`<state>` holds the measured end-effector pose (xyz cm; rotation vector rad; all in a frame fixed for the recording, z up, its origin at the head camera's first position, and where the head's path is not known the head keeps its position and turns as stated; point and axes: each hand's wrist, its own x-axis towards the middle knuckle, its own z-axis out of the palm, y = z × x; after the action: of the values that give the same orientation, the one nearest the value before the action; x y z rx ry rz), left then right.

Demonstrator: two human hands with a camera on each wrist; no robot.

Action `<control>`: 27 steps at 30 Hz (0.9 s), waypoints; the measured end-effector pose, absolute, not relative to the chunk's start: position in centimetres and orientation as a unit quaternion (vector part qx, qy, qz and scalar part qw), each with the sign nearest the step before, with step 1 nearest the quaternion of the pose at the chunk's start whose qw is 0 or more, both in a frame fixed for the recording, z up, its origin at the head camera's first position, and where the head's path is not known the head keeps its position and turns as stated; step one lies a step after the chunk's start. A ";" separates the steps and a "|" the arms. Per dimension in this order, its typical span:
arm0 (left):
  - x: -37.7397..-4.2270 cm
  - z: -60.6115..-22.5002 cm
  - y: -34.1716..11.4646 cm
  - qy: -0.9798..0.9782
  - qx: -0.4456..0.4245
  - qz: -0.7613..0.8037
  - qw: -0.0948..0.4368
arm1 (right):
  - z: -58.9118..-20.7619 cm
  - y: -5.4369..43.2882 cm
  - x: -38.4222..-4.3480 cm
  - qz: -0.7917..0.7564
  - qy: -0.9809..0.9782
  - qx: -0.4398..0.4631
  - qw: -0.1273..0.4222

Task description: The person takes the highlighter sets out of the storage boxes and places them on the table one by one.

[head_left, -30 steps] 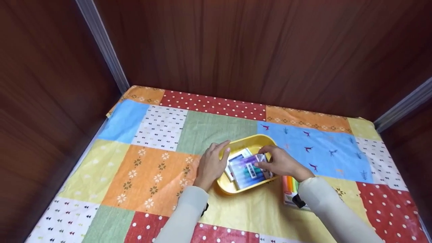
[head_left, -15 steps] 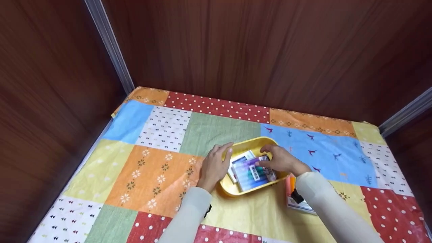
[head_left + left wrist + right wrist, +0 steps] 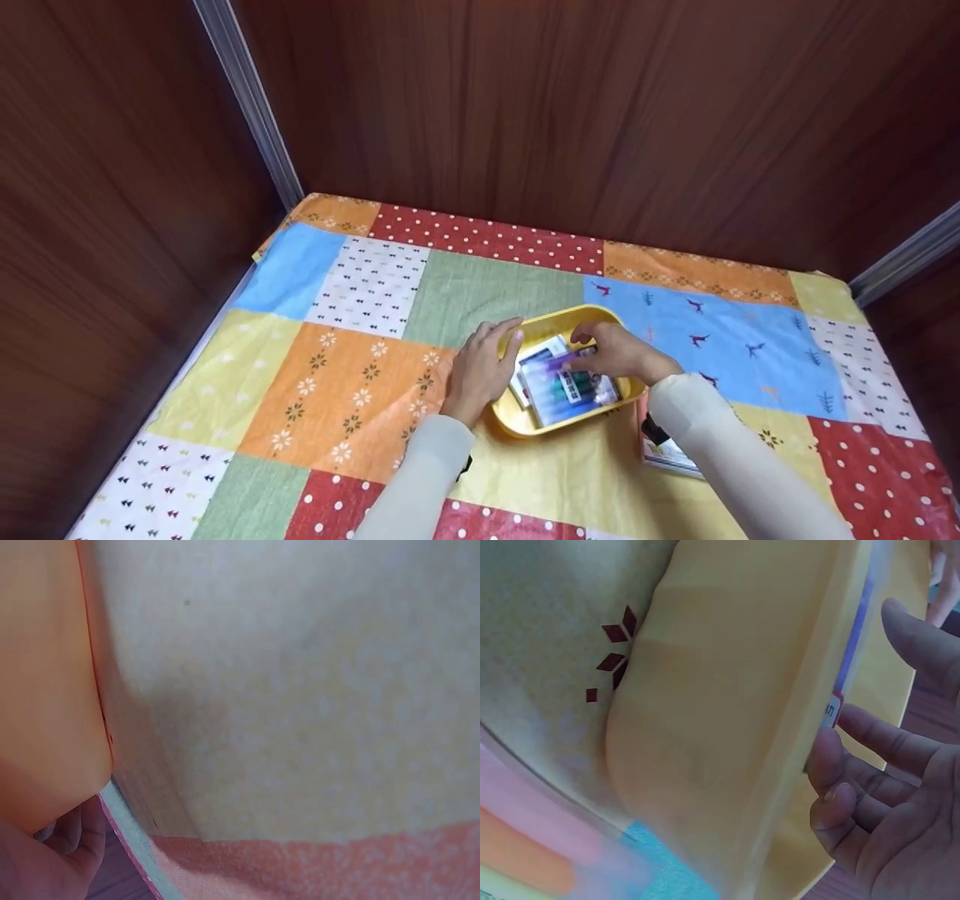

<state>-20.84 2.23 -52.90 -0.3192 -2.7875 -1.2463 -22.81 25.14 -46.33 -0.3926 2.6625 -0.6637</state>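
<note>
One purple-and-blue pack [image 3: 555,396] lies in the yellow tray [image 3: 555,324], overlapping a white-edged box [image 3: 544,349]. Because it rests partly on that box, it could probably slide askew if pushed at one corner; a hard press on the tray's right end might also skid the tray over the patchwork cloth [image 3: 367,360]. The right hand [image 3: 611,351] reaches over that end, fingers bent and thumb apart, close to the pack's edge (whether it pinches anything, I cannot tell). At the opposite end the left hand [image 3: 480,371] curls round the rim, holding the tray. Both forearms slant in from the near side, and the right one passes above a bright-striped pack [image 3: 670,457] just outside the tray, which a lowered sleeve could nudge
</note>
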 end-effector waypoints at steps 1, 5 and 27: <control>-20.8 -52.9 2.2 -0.908 -0.103 -0.404 0.035 | -46.4 25.0 -22.9 -0.231 0.944 -0.147 0.184; -20.9 -52.9 2.2 -0.910 -0.102 -0.400 0.036 | -46.4 24.7 -23.2 -0.213 0.944 -0.157 0.195; -20.9 -53.3 2.2 -0.900 -0.100 -0.422 0.051 | -45.1 23.8 -23.0 -0.156 0.946 -0.189 0.211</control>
<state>-20.90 2.19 -53.25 -0.3054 -2.7389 -1.2832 -23.03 23.84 -45.10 -0.5252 2.6303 -0.4323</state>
